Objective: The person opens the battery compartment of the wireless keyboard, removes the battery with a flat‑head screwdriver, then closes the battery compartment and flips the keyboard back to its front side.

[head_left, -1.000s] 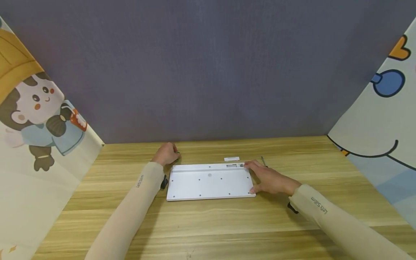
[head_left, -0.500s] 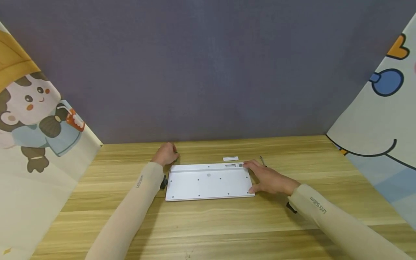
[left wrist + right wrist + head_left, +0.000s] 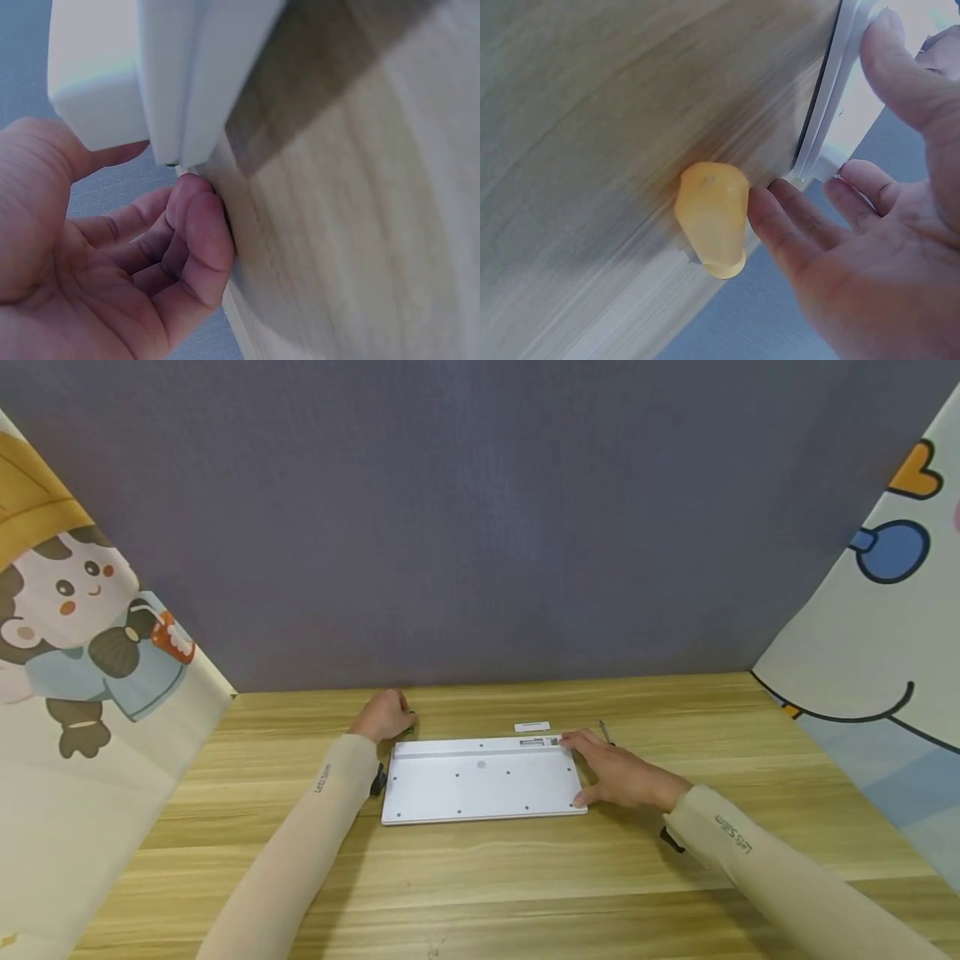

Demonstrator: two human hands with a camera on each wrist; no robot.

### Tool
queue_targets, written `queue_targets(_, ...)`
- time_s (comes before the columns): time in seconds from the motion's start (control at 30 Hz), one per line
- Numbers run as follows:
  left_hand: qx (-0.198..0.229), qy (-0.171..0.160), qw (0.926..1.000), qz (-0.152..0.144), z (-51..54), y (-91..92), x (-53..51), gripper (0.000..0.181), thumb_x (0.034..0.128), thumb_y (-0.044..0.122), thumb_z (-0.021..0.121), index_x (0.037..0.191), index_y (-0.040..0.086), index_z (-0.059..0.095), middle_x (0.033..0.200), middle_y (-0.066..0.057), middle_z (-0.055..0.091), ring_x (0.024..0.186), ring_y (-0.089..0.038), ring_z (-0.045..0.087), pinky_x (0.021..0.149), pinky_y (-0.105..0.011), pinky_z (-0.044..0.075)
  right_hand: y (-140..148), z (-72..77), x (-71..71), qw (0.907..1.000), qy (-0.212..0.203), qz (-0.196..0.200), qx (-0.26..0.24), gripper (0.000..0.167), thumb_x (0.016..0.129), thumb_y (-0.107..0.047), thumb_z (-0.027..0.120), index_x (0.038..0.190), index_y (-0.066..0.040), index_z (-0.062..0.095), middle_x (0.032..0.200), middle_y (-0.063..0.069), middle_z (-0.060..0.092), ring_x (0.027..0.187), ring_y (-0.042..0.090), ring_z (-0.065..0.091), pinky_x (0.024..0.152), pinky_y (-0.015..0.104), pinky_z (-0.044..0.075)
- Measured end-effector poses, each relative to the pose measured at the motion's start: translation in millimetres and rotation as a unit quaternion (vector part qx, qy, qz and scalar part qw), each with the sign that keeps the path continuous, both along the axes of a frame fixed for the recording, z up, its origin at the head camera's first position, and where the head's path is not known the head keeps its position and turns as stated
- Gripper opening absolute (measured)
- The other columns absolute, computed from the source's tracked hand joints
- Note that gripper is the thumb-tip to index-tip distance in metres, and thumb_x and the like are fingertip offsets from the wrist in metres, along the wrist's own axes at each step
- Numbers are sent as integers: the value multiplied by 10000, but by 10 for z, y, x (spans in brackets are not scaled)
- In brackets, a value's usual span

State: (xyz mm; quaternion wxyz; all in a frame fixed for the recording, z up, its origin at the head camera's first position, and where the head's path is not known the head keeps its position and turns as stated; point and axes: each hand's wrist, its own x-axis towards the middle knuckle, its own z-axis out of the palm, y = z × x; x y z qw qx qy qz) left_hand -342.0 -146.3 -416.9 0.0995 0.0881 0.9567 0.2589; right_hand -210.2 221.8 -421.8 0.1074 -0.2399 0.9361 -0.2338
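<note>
A white keyboard (image 3: 480, 787) lies face down on the wooden table, its small battery compartment (image 3: 532, 742) uncovered at the back right. My left hand (image 3: 381, 716) rests at its back left corner with curled fingers, a small green object (image 3: 410, 728) at the fingertips. Most of that object is hidden, so its kind does not show. My right hand (image 3: 618, 772) spans the keyboard's right end. Its thumb (image 3: 889, 41) rests on the underside near the front corner, and the extended fingers touch the back corner.
Behind the keyboard lies a small white cover (image 3: 532, 727). A screwdriver (image 3: 605, 730) sits beyond my right hand, its orange handle (image 3: 714, 214) close to the fingers in the right wrist view. A grey panel (image 3: 480, 527) closes off the table's back edge.
Both hands and the keyboard stay nearly in place. At the left fingertips the green object slips from sight and shows again. The head view has shifted slightly.
</note>
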Motion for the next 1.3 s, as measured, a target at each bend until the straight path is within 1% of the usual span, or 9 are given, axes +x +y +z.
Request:
queue_targets(0.13, -58, 8, 10000, 30, 4, 4, 0, 302, 903, 204, 640, 1067, -42, 576, 950, -139, 606, 824, -251, 575, 712, -370, 501, -2, -2, 1, 10000, -16, -10, -13, 850, 776, -260, 772, 1440, -36, 291, 1486, 131, 250, 1252, 355, 403, 982, 502, 370)
queue_targets(0.27, -169, 109, 9998, -29, 8, -2, -10, 322, 905, 166, 629, 1116, -69, 565, 1051, -190, 604, 918, -300, 580, 794, -419, 496, -1, -10, -2, 10000, 5, -12, 2, 850, 775, -269, 771, 1441, -44, 292, 1485, 124, 253, 1247, 352, 409, 979, 501, 373)
queue_targets(0.37, -284, 192, 9994, -43, 5, -15, -16, 321, 902, 135, 621, 1132, -81, 562, 1092, -207, 597, 957, -319, 578, 829, -439, 487, 1, -16, -9, 10000, 29, 2, 29, 853, 776, -280, 769, 1444, -48, 292, 1486, 121, 254, 1239, 346, 420, 975, 495, 380)
queue_targets(0.47, -322, 190, 9993, -30, 4, -28, -11, 318, 899, 134, 626, 1123, -83, 563, 1082, -209, 597, 933, -312, 583, 820, -435, 492, 2, -22, -13, 10000, 53, 29, 31, 854, 775, -281, 769, 1443, -45, 292, 1483, 122, 259, 1237, 343, 423, 975, 492, 381)
queue_targets(0.67, -182, 104, 9998, -4, 17, -41, 18, 345, 901, 164, 635, 1131, -81, 555, 1073, -202, 595, 859, -268, 589, 766, -398, 508, 2, -28, -12, 10000, 66, 55, 24, 850, 773, -266, 773, 1437, -34, 296, 1477, 124, 266, 1244, 345, 412, 982, 495, 373)
queue_targets(0.73, -168, 102, 9998, 0, 19, -43, 24, 350, 905, 174, 633, 1135, -76, 554, 1081, -202, 592, 868, -269, 585, 760, -395, 507, 2, -29, -13, 10000, 66, 56, 26, 849, 774, -267, 772, 1437, -34, 296, 1477, 125, 265, 1244, 348, 412, 981, 498, 373)
queue_targets(1.0, -202, 99, 9997, -31, 18, -39, 23, 379, 908, 205, 628, 1153, -72, 547, 1098, -206, 586, 947, -308, 570, 801, -431, 491, 3, -35, -15, 9999, 90, 83, 10, 850, 774, -265, 772, 1438, -31, 295, 1475, 126, 266, 1248, 346, 407, 985, 503, 367)
queue_targets(1.17, -198, 104, 9997, -119, 4, -32, 28, 469, 891, 240, 646, 1248, -39, 520, 1177, -208, 578, 1028, -331, 558, 877, -470, 461, 9, -38, -15, 9999, 96, 112, 1, 844, 778, -265, 770, 1436, -31, 297, 1471, 126, 267, 1245, 342, 410, 979, 499, 374)
queue_targets(1.3, -197, 73, 9990, -386, -11, -24, 25, 537, 853, 279, 701, 1302, 51, 516, 1126, -165, 608, 972, -296, 568, 874, -483, 453, 12, -36, -12, 9999, 107, 117, 25, 839, 781, -266, 768, 1436, -34, 299, 1469, 123, 270, 1240, 337, 415, 971, 495, 382)
